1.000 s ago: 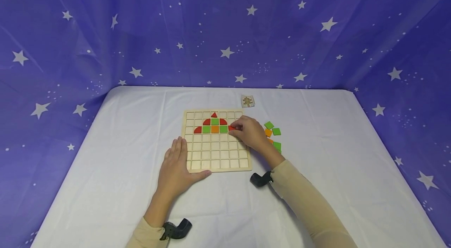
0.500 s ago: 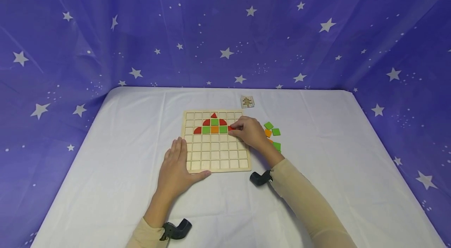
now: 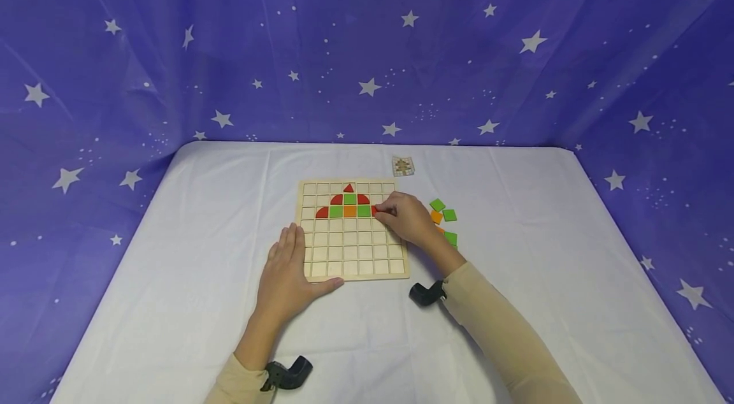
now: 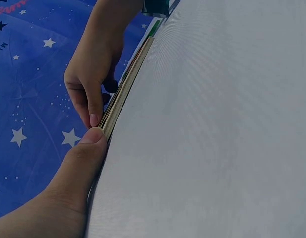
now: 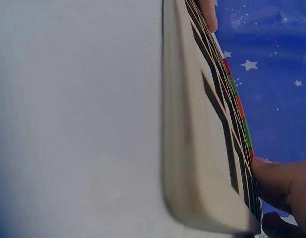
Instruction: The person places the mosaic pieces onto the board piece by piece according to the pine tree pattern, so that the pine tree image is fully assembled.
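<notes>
A square wooden grid board (image 3: 358, 238) lies on the table. In its upper rows, red, green and orange tiles form a stepped peak topped by a red triangle (image 3: 348, 188). My left hand (image 3: 285, 280) rests at the board's lower left corner, fingers straight along the left edge and thumb along the near edge. With thumb and fingertips, my right hand (image 3: 408, 218) pinches a red tile (image 3: 374, 210) at the right end of the third row. The fingers hide most of that tile, so its shape is unclear. In the right wrist view the thumb (image 5: 272, 174) touches the row's end.
Loose green tiles (image 3: 450, 215) and orange tiles (image 3: 436, 217) lie right of the board, some partly behind the right forearm. A small card with a tree-like pattern (image 3: 403, 165) lies beyond the board. White cloth (image 3: 545, 251) covers the table, and a starry blue curtain (image 3: 321, 104) hangs behind.
My right hand has shifted very slightly right at the red tile, whose visible part looks narrower. The left hand and the board have stayed in place.
</notes>
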Motion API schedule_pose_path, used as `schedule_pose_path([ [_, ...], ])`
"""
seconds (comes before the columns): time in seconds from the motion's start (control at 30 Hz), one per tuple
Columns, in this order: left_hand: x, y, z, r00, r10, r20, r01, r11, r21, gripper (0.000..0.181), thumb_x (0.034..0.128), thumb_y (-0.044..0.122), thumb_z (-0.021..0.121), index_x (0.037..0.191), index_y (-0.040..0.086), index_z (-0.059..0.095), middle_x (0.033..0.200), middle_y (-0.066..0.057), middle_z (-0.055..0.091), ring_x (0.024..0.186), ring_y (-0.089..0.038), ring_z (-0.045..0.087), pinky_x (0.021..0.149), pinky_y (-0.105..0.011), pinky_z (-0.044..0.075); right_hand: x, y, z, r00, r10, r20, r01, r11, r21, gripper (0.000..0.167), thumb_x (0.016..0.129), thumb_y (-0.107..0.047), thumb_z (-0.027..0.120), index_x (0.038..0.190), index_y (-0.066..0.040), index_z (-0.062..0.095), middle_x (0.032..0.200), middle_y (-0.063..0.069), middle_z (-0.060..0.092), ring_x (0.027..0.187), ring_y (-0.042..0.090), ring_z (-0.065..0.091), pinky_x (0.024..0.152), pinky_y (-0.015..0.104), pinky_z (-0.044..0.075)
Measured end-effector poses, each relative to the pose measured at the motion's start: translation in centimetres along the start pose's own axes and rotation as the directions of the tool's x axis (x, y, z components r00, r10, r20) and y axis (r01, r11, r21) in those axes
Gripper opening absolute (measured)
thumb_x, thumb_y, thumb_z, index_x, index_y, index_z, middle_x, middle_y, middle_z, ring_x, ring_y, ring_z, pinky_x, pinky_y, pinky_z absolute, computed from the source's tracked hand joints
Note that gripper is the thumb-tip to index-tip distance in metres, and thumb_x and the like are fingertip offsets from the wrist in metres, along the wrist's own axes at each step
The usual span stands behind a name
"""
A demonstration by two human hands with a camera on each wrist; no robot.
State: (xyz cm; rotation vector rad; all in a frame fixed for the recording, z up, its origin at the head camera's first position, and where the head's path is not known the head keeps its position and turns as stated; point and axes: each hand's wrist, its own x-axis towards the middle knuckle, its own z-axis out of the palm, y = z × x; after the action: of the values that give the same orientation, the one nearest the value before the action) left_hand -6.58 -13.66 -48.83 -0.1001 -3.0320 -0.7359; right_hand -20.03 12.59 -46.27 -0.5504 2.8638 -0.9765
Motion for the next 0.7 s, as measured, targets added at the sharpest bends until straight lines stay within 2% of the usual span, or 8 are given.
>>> schedule_pose_path([
  [0.43,0.0,0.1,0.0,1.0,0.003,0.002,-0.003,1.0,0.001,0.137,0.0654,0.089,0.06,0.158,0.001,0.013,0.167,-0.017,0.008,0.155,-0.035,0.009,0.125,-0.051,0.017,-0.7,0.3,-0.7,0.999,-0.036,-0.02,0.034,0.995,-0.094,0.027,0.088,-0.035,0.075,0.109,-0.018,0.077,0.096,-0.007,0.067,0.083,0.011,0.058,0.072,0.028,0.049],
  [0.7,0.0,0.1,0.0,1.0,-0.001,-0.002,0.001,1.0,0.001,0.138,0.0644,0.09,0.06,0.158,0.001,0.013,0.167,-0.016,0.009,0.155,-0.035,0.009,0.125,-0.051,0.016,-2.1,1.3,-3.2,0.999,0.005,-0.052,-0.011,0.992,-0.122,0.038,0.089,-0.032,0.074,0.124,-0.016,0.07,0.1,-0.004,0.063,0.082,0.015,0.056,0.071,0.032,0.047],
])
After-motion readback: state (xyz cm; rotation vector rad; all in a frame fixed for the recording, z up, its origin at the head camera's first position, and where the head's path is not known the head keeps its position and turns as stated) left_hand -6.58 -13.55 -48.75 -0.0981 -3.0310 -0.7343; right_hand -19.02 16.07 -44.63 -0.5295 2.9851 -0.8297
